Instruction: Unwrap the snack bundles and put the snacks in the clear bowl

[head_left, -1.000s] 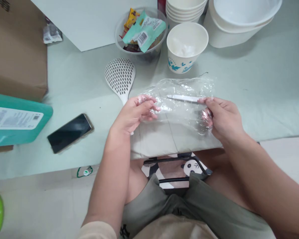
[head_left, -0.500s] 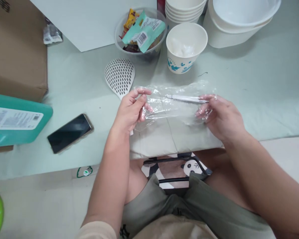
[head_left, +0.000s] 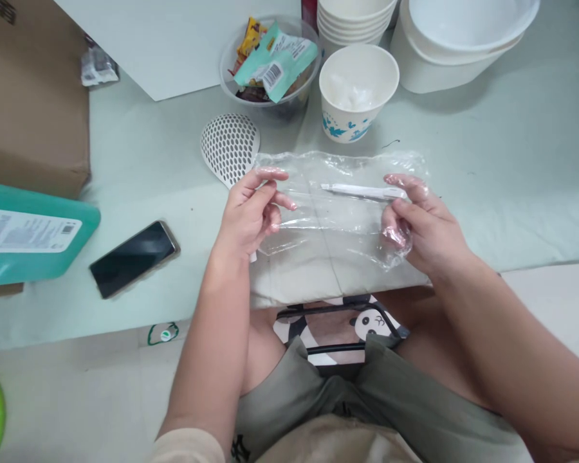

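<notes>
A thin clear plastic film (head_left: 338, 215) is stretched between both hands over the near edge of the table; whether it is a bag or a single sheet I cannot tell. At its left end, my left hand (head_left: 253, 212) is closed on it between thumb and fingers, with some fingers stretched out. My right hand (head_left: 429, 222) grips the other end, its fingertips behind or under the shiny plastic. A slim white pen-like stick (head_left: 359, 191) points left from between the right thumb and forefinger. Beyond my left hand lies a white perforated skimmer (head_left: 230, 145), its handle mostly hidden.
A paper cup (head_left: 359, 119) with clear plastic inside stands behind the film, near a bowl of wrapped snacks (head_left: 289, 99), stacked cups (head_left: 357, 29) and white tubs (head_left: 444, 71). On the left are a phone (head_left: 134, 259), a green jug (head_left: 87, 218) and a cardboard box (head_left: 33, 109).
The film is spread wider and flatter, its far edge raised and its lower right corner hanging. My right fingers have opened apart a little. Both hands stay at about the same place.
</notes>
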Tool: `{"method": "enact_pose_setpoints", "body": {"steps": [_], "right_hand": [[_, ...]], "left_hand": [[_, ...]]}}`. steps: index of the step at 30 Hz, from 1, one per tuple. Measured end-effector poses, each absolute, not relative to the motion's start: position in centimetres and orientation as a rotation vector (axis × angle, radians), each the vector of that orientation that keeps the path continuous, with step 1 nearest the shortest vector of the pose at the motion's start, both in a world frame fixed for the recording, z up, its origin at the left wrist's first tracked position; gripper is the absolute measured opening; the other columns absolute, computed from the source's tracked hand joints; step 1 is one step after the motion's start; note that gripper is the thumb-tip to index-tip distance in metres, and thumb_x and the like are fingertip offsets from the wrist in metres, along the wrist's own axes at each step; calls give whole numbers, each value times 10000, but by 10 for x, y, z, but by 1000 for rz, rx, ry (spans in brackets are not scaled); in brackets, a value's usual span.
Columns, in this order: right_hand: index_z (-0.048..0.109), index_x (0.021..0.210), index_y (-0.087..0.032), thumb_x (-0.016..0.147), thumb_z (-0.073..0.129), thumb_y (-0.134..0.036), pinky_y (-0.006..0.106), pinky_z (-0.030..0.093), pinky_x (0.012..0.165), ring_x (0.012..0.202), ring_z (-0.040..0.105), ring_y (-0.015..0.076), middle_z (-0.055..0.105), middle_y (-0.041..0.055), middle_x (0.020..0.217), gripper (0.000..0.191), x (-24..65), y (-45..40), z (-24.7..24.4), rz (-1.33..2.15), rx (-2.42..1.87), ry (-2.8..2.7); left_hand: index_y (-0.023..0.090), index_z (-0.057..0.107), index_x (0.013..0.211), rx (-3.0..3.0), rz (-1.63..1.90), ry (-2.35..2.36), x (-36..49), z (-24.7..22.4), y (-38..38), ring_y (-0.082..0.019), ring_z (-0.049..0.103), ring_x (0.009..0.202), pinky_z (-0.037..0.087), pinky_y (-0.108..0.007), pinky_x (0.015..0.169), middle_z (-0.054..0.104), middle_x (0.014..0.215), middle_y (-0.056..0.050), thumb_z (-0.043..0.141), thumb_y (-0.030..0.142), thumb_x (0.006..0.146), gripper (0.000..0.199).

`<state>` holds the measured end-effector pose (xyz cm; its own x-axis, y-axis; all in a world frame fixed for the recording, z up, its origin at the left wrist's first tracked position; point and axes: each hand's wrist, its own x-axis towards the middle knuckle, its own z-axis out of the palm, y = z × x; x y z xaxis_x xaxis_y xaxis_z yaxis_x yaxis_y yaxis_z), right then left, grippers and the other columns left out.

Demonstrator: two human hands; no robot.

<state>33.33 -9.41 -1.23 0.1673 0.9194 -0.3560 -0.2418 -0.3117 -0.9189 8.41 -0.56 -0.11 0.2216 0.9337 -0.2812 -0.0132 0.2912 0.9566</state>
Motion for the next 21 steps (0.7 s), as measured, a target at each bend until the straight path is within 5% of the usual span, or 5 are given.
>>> {"method": "enact_pose_setpoints", "body": {"steps": [3, 8, 14, 18, 21], "right_hand": [[638, 1088, -312, 849, 676, -267, 237, 361, 397, 376, 440, 90, 586, -90, 593, 246, 334, -94, -13, 1335, -1350, -698], [606, 650, -234, 676, 742, -214, 231, 345, 408, 419, 476, 71, 625, -37, 627, 140, 337, -95, -16, 1323, -1216, -749], [698, 654, -246, 697, 753, -286, 295, 477, 494, 515, 592, 128, 691, -2, 749, 80, 342, -94, -21, 1211, -1291, -833], [725, 664, -246, 869, 561, -602, 376, 557, 577, 589, 643, 192, 705, 60, 747, 443, 344, -92, -25, 1188, -1335, -869], [709, 623, -252, 969, 354, -700, 434, 612, 775, 739, 716, 243, 689, 80, 680, 669, 343, -93, -27, 1060, -1409, -898]], "left_hand": [[222, 654, 866, 1027, 892, 1134, 84, 1, -5, -45, 513, 347, 320, -170, 322, 696, 665, 49, 612, 233, 875, 44], [190, 612, 665, 1036, 879, 1137, 84, 2, -5, -44, 524, 373, 271, -163, 307, 749, 722, 14, 593, 166, 749, 90], [184, 660, 667, 1057, 792, 1134, 82, 5, -5, -61, 537, 419, 250, -180, 341, 769, 756, -16, 591, 149, 665, 78], [182, 727, 730, 1100, 806, 1117, 81, -1, -3, -104, 625, 545, 346, -220, 412, 798, 869, -59, 624, 268, 766, 139], [204, 737, 732, 1135, 883, 1169, 84, -8, -1, -181, 722, 760, 519, -276, 610, 795, 850, -84, 516, 523, 939, 439]]}}
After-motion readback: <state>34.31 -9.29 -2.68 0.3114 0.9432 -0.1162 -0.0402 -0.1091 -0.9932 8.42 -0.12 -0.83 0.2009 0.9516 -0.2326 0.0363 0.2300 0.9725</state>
